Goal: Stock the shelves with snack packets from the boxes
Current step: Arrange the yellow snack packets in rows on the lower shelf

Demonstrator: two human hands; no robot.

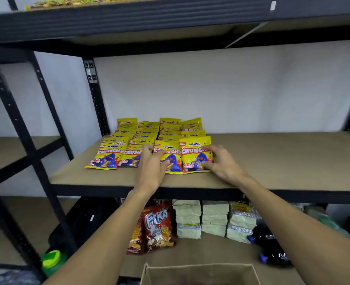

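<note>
Glossy yellow snack packets (145,132) overlapped in rows on brown board shelf (273,157); left hand (151,169) pinching third front packet (174,154), right hand (223,164) pinching rightmost packet (193,156); cardboard box (190,274) near

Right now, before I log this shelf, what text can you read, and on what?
"MONSTER": top of the rightmost yellow packet
"CRUNCHY": front-left yellow packet
"FUKA": red packet on the lower shelf
Too blurred to read: smaller print on the yellow packets, labels on the pale green packs and the dark bottles.
</note>
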